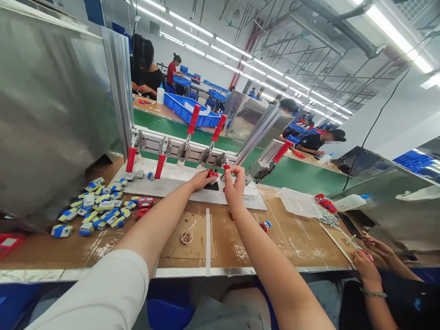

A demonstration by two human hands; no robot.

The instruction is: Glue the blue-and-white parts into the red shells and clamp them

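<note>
At frame centre, the left hand steadies a small red part on the grey jig plate; the right hand pinches another red piece (seat it squarely, I'd judge).

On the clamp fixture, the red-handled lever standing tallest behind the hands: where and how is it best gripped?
Probably by the red sleeve at its upper end, fingers wrapped around it from the near side. The lever tilts up and away from the metal rail, so the sleeve stands free, while its lower end joins the linkage. Both the left hand and right hand are busy below.
</note>
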